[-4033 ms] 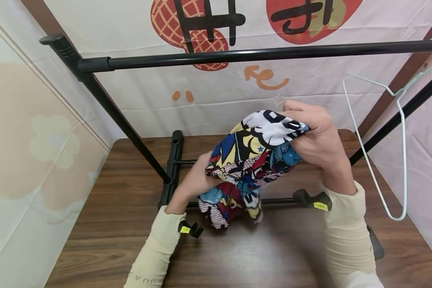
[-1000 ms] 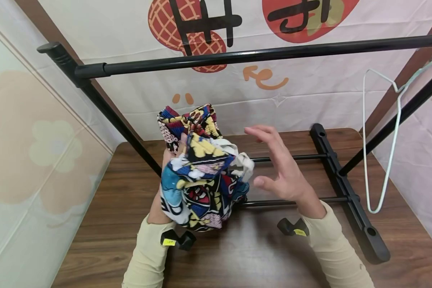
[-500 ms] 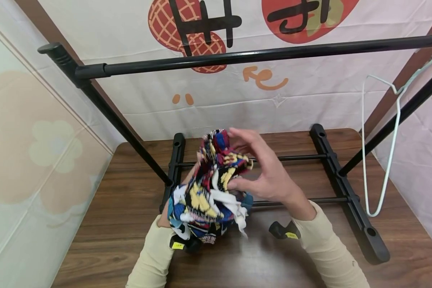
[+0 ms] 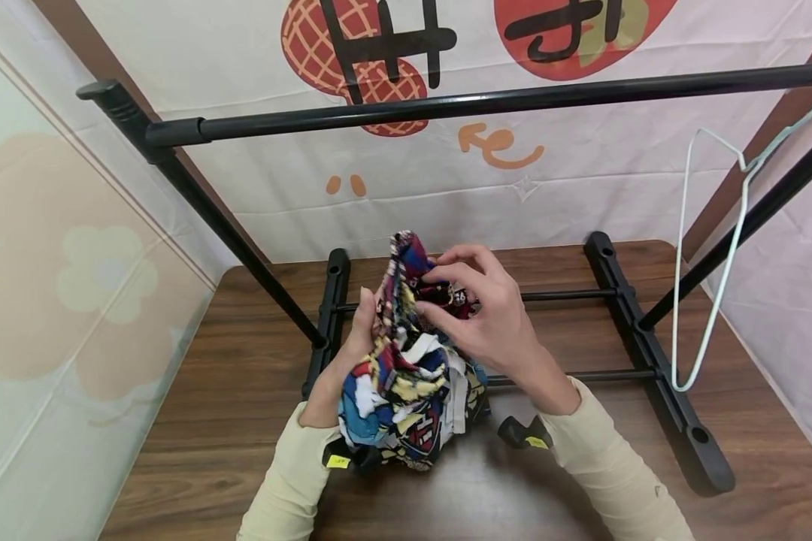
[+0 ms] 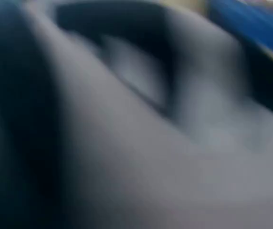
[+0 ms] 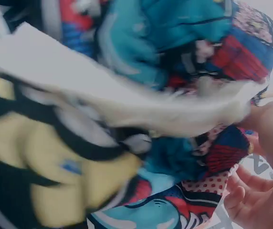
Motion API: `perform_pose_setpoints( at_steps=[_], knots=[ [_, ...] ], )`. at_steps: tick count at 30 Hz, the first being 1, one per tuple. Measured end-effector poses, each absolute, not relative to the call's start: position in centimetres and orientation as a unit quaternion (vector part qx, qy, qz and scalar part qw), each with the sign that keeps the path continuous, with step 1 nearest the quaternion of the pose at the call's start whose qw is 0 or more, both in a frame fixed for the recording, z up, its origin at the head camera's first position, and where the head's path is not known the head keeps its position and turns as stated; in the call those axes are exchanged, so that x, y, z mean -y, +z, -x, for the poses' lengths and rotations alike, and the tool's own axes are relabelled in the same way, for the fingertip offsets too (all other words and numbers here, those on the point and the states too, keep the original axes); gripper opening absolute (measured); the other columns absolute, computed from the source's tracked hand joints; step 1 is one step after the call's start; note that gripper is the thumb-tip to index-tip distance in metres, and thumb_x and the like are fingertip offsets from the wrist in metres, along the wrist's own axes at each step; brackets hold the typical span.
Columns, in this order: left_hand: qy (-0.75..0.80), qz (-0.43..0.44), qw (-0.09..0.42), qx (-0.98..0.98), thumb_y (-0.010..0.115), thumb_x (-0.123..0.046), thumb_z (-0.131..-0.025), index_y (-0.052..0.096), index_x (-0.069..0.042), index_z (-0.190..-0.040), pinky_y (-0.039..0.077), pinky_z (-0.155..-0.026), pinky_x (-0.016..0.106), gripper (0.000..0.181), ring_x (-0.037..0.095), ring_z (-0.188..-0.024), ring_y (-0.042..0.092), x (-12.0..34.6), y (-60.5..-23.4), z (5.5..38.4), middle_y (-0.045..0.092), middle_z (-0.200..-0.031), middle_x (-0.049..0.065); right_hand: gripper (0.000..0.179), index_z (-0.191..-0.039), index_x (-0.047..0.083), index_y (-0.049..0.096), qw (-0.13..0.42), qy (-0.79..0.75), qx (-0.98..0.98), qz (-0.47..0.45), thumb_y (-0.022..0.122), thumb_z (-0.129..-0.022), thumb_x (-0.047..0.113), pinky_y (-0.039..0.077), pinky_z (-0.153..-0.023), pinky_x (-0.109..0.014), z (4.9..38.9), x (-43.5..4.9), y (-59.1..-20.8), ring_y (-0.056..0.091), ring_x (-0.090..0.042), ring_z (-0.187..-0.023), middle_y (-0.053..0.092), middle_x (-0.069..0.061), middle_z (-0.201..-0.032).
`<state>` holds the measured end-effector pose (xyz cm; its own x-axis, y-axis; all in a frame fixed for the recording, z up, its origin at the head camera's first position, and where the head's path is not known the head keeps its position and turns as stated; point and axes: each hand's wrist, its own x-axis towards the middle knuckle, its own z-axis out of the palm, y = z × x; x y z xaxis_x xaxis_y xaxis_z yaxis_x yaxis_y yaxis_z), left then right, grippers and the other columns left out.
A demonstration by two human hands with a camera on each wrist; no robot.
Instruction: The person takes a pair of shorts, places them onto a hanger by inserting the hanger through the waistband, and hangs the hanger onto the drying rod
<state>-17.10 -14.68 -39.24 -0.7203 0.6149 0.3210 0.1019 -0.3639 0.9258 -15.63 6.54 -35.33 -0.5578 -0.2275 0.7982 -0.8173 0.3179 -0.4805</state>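
A bunched pair of comic-print drawstring pants (image 4: 416, 406) is held up above the table in the head view; leg length cannot be told. Its gathered waistband (image 4: 398, 293) points upward, and white drawstring ends (image 4: 455, 394) hang down the front. My left hand (image 4: 341, 368) grips the left side, thumb visible and the other fingers hidden behind cloth. At the right side of the waistband, my right hand (image 4: 490, 312) pinches fabric with curled fingers and thumb. The right wrist view has the white drawstring (image 6: 141, 105) blurred across the cloth. Blurred pale and dark fabric (image 5: 127, 143) fills the left wrist view.
A black garment rack stands ahead, its top rail (image 4: 446, 103) crossing the head view and its right foot (image 4: 656, 361) on the wooden tabletop (image 4: 196, 443). A pale hanger (image 4: 713, 285) hangs at the rail's right end. Printed cloth walls (image 4: 406, 203) enclose the table.
The pants have turned, and the waistband has come between my hands. My right hand, apart from the cloth one second ago, has moved left onto the waistband. The hanger sways slightly.
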Motion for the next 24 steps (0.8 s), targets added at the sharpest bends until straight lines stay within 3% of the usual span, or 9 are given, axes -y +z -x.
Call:
perform_pose_setpoints(
  at_steps=[1, 2, 3, 6, 10, 17, 19, 22, 24],
  knots=[
    [0.721, -0.338, 0.121, -0.592, 0.030, -0.077, -0.102, 0.027, -0.024, -0.164, 0.028, -0.122, 0.022, 0.082, 0.012, -0.151, 0.033, 14.6, -38.8, 17.0, 0.033, -0.167, 0.000, 0.020, -0.104, 0.005, 0.074, 0.313, 0.461, 0.756, -0.344, 0.084, -0.087, 0.009, 0.047, -0.073, -0.031, 15.8, -6.6, -35.5, 0.059, -0.022, -0.091, 0.063, -0.017, -0.123],
    [0.712, -0.346, 0.114, -0.600, 0.033, -0.081, -0.099, 0.021, -0.015, -0.166, 0.032, -0.123, 0.027, 0.094, 0.021, -0.149, 0.036, 14.0, -37.5, 16.2, 0.032, -0.165, 0.010, 0.017, -0.099, 0.003, 0.072, 0.308, 0.455, 0.764, -0.339, 0.081, -0.085, 0.001, 0.044, -0.068, -0.030, 15.9, -6.6, -35.7, 0.057, -0.021, -0.085, 0.062, -0.018, -0.122],
    [0.692, -0.346, 0.111, -0.623, 0.036, -0.082, -0.098, 0.012, -0.016, -0.168, 0.033, -0.124, 0.029, 0.099, 0.026, -0.151, 0.033, 13.5, -36.4, 15.5, 0.024, -0.169, 0.014, 0.016, -0.096, 0.002, 0.070, 0.300, 0.449, 0.772, -0.335, 0.078, -0.083, -0.003, 0.042, -0.065, -0.029, 16.1, -6.6, -35.9, 0.055, -0.021, -0.083, 0.062, -0.019, -0.122],
    [0.669, -0.322, 0.082, -0.665, 0.044, -0.061, -0.108, 0.018, -0.018, -0.165, 0.048, -0.111, 0.025, 0.077, 0.023, -0.140, 0.045, 12.5, -35.9, 15.0, 0.032, -0.162, 0.012, 0.013, -0.091, 0.000, 0.065, 0.273, 0.427, 0.798, -0.327, 0.071, -0.081, -0.006, 0.043, -0.065, -0.027, 16.4, -6.6, -36.5, 0.055, -0.021, -0.082, 0.060, -0.020, -0.124],
    [0.622, -0.275, 0.040, -0.732, 0.053, -0.033, -0.111, 0.032, -0.014, -0.157, 0.054, -0.100, 0.025, 0.055, 0.021, -0.126, 0.056, 12.3, -36.0, 15.1, 0.046, -0.152, 0.013, 0.018, -0.099, 0.000, 0.068, 0.249, 0.410, 0.815, -0.326, 0.073, -0.083, -0.005, 0.046, -0.069, -0.030, 16.7, -6.8, -36.7, 0.058, -0.022, -0.086, 0.059, -0.017, -0.124],
    [0.529, -0.264, -0.092, -0.801, 0.063, -0.020, -0.107, 0.056, -0.012, -0.130, 0.058, -0.078, 0.030, 0.025, 0.019, -0.094, 0.067, 14.3, -34.7, 15.7, 0.068, -0.118, 0.008, 0.029, -0.117, 0.004, 0.070, 0.173, 0.449, 0.811, -0.334, 0.077, -0.089, 0.002, 0.056, -0.077, -0.036, 16.3, -7.9, -37.0, 0.064, -0.019, -0.092, 0.061, -0.012, -0.119],
    [0.520, -0.277, -0.130, -0.798, 0.064, -0.015, -0.106, 0.058, -0.010, -0.126, 0.058, -0.070, 0.028, 0.022, 0.016, -0.084, 0.068, 14.9, -34.0, 15.6, 0.070, -0.110, 0.009, 0.033, -0.121, 0.006, 0.067, 0.137, 0.460, 0.813, -0.329, 0.075, -0.089, 0.000, 0.055, -0.075, -0.039, 16.2, -8.2, -37.7, 0.063, -0.020, -0.090, 0.063, -0.010, -0.118],
    [0.514, -0.286, -0.186, -0.787, 0.064, -0.013, -0.105, 0.059, -0.004, -0.124, 0.058, -0.066, 0.023, 0.022, 0.011, -0.077, 0.068, 15.7, -32.9, 15.3, 0.072, -0.104, 0.012, 0.040, -0.127, 0.008, 0.062, 0.063, 0.467, 0.821, -0.323, 0.074, -0.090, 0.001, 0.058, -0.087, -0.043, 16.2, -8.5, -39.0, 0.065, -0.021, -0.101, 0.065, -0.009, -0.121],
    [0.519, -0.289, -0.222, -0.773, 0.063, -0.020, -0.106, 0.059, 0.001, -0.123, 0.056, -0.065, 0.020, 0.027, 0.008, -0.075, 0.066, 16.1, -32.2, 15.1, 0.071, -0.101, 0.010, 0.041, -0.131, 0.010, 0.060, 0.016, 0.461, 0.828, -0.320, 0.073, -0.092, 0.005, 0.057, -0.097, -0.048, 16.3, -8.7, -39.8, 0.065, -0.024, -0.112, 0.065, -0.008, -0.126]
  ],
)
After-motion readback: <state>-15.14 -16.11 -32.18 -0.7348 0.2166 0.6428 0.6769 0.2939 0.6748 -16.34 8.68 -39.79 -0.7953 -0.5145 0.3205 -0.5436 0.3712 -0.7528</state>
